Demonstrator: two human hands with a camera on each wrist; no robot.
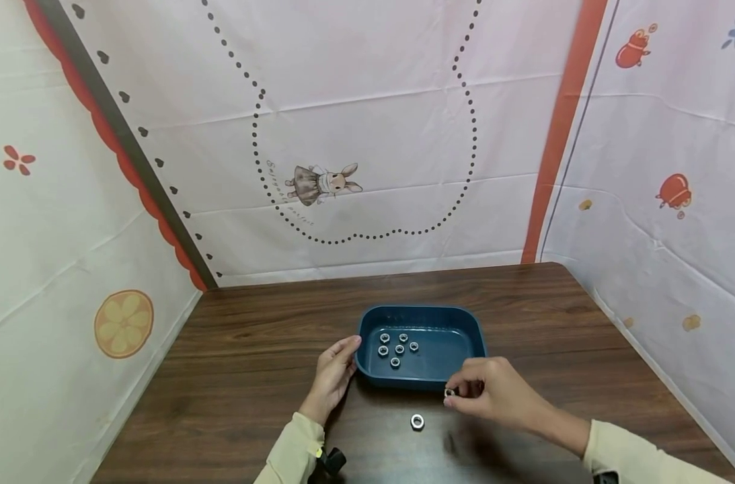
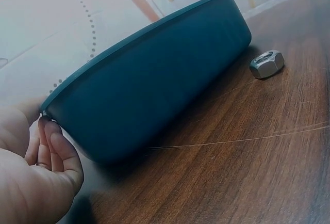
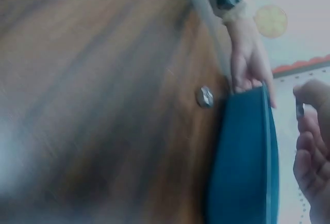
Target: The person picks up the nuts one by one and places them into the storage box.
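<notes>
A blue rectangular tray (image 1: 442, 349) stands on the table, holding several small metal hex nuts (image 1: 395, 363) toward its left side. At the tray's left end my left hand (image 1: 333, 373) pinches the rim, thumb on top and curled fingers beneath. Just off the tray's front right corner, my right hand (image 1: 497, 396) holds a hex nut (image 1: 450, 394) between thumb and fingertips; in the right wrist view this nut (image 3: 300, 110) is partly covered by the fingers. Another hex nut (image 2: 268, 66) lies flat on the table in front of the tray.
The dark wood-grain table (image 1: 252, 363) meets a printed cloth backdrop (image 1: 367, 134) behind it, with cloth walls at left and right. A black strap-mounted device (image 1: 332, 461) sits at the left wrist.
</notes>
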